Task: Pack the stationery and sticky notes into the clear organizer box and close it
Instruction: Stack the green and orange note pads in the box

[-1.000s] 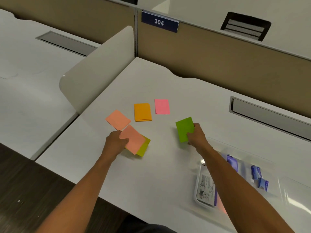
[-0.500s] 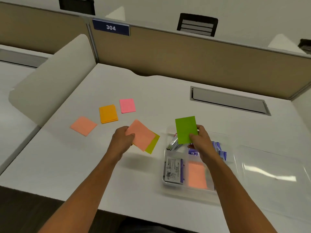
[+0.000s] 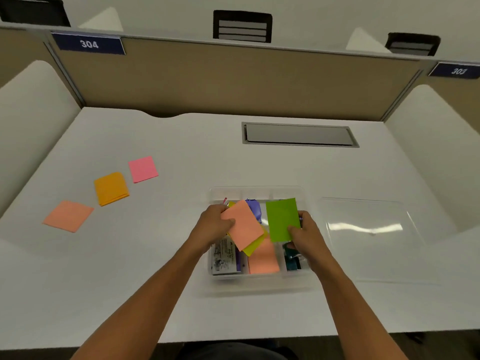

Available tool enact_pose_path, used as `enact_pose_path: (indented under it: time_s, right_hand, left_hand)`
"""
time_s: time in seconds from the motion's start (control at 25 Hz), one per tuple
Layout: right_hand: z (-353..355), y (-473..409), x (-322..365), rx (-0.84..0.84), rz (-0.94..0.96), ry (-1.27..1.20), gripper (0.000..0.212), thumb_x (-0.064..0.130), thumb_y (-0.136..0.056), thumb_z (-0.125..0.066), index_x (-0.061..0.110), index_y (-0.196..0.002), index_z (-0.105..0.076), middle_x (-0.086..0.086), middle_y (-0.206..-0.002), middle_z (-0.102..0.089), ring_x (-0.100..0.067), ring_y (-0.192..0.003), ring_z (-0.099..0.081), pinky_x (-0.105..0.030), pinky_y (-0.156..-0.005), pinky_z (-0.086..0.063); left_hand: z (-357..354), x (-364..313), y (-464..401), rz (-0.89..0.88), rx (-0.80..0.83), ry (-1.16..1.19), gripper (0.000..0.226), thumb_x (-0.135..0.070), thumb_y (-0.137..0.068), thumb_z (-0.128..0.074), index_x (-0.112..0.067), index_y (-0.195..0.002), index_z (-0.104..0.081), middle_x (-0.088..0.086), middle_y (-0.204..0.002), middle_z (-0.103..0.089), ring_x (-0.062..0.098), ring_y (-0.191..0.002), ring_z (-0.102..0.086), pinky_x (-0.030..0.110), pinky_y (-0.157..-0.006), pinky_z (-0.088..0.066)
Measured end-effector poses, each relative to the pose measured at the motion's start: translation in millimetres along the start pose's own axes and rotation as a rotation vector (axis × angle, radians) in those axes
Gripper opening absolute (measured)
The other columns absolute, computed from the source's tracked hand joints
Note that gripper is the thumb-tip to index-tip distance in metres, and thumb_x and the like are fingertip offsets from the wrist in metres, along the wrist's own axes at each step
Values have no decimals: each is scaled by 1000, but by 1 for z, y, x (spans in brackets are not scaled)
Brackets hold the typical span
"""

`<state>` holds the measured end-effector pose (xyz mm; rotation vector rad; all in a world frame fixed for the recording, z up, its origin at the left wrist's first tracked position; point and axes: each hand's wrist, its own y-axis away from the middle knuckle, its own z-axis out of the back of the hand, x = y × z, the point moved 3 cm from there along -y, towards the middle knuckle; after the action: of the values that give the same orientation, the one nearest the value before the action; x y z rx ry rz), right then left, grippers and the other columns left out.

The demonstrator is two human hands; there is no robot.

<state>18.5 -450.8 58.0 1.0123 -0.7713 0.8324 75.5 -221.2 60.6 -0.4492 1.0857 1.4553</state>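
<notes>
Since half a second back: both hands carried rightward from beside the organizer box (image 3: 259,281) to directly above it; three pads on the far-left surface (image 3: 181,320) unchanged.

Left hand (image 3: 214,227): gripping a salmon sticky-note pad (image 3: 242,224) stacked on a yellow-green pad (image 3: 253,246), thumb on top, fingers underneath, held over the box's left and middle compartments.

Right hand (image 3: 306,236): pinching a green sticky-note pad (image 3: 281,219) at its lower right corner, held over the right side of the box.

Box contents visible: a salmon pad in the middle front compartment (image 3: 263,261), a printed packet (image 3: 226,258) at front left, a purple item (image 3: 253,207) toward the back, a dark teal item (image 3: 292,261) at front right. Clear lid (image 3: 368,229) lying flat just to the right of the box, not attached.

Still outside the box, well apart on the left: pink pad (image 3: 143,168), orange pad (image 3: 111,188), salmon pad (image 3: 68,215).

Handling notes, judged: pads light, thin and flexible; likely to fan or bend under a corner pinch alone. Best taken across opposite edges, or flat with thumb above and fingers below, and lowered level into a compartment. Box and lid probably smooth and slippery; grip by the rim.
</notes>
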Motion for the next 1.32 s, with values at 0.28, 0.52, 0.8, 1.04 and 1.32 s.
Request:
enact_pose_path:
  time_s: [0.28,0.52,0.8,1.04,1.32]
  right_hand:
    - [19,5,-25,6,-39,0,32,7,-95,-45,27,-120,-46,-1,-108,-61,-26,-94,-66,-48,-79,-57]
    - [24,10,-35,31,-40,69,37,11,-90,-53,25,-123,-50,-3,-111,-67,-20,-95,-67,-39,-77,-59]
    - [8,19,-39,94,-4,252,31,21,-92,-62,26,-121,-53,-1,-112,-64,-17,-97,-65,-37,-81,-59]
    - [-8,23,-38,94,-13,357,41,28,-92,-65,27,-129,-49,-1,-119,-64,-18,-103,-64,-37,-87,-57]
    - [-24,29,-30,153,44,493,48,21,-92,-65,23,-137,-47,-3,-124,-63,-19,-110,-61,-29,-86,-48]
  left_hand:
    - [-55,-11,-11,-89,147,-391,31,-16,-90,-53,-12,-121,-56,9,-118,-59,25,-105,-56,30,-79,-41]
    - [-75,-5,-11,-98,170,-510,37,-26,-87,-59,-20,-124,-58,5,-116,-63,21,-98,-61,32,-81,-48]
    - [-70,-5,-8,-175,70,-477,27,-28,-95,-53,-20,-117,-66,0,-113,-68,16,-98,-62,31,-83,-48]
    - [-55,1,-7,-167,-28,-399,23,-22,-95,-53,-25,-113,-67,-4,-111,-70,13,-96,-63,33,-87,-51]
    - [-35,4,2,-130,-151,-259,17,-27,-94,-57,-28,-107,-67,-7,-106,-69,10,-82,-63,28,-76,-47]
